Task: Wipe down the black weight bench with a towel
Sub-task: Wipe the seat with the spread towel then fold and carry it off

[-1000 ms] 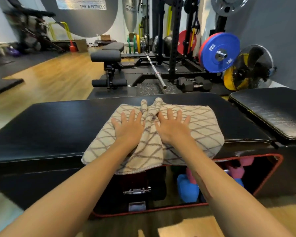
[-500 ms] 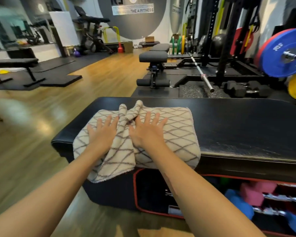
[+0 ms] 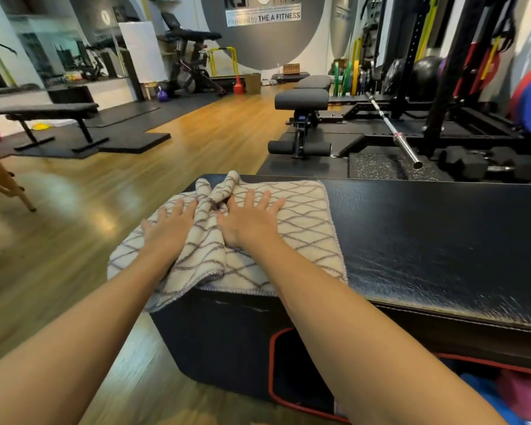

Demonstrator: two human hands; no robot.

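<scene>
A cream towel with a grey lattice pattern lies over the left end of the black weight bench, its left and near edges hanging past the bench's corner. My left hand presses flat on the towel's left part, fingers straight and spread. My right hand presses flat beside it, fingers pointing away from me. A bunched ridge of towel runs between the two hands. The bench top to the right of the towel is bare and shiny.
Wooden floor lies left of the bench. Beyond the bench stand an adjustable bench, a barbell, dumbbells and a black rack. Coloured dumbbells sit in the red-edged opening under the bench. A flat bench is far left.
Both hands have slid the towel leftward along the bench top, from near its middle to its left end, where it now overhangs the corner. The view has turned left with them.
</scene>
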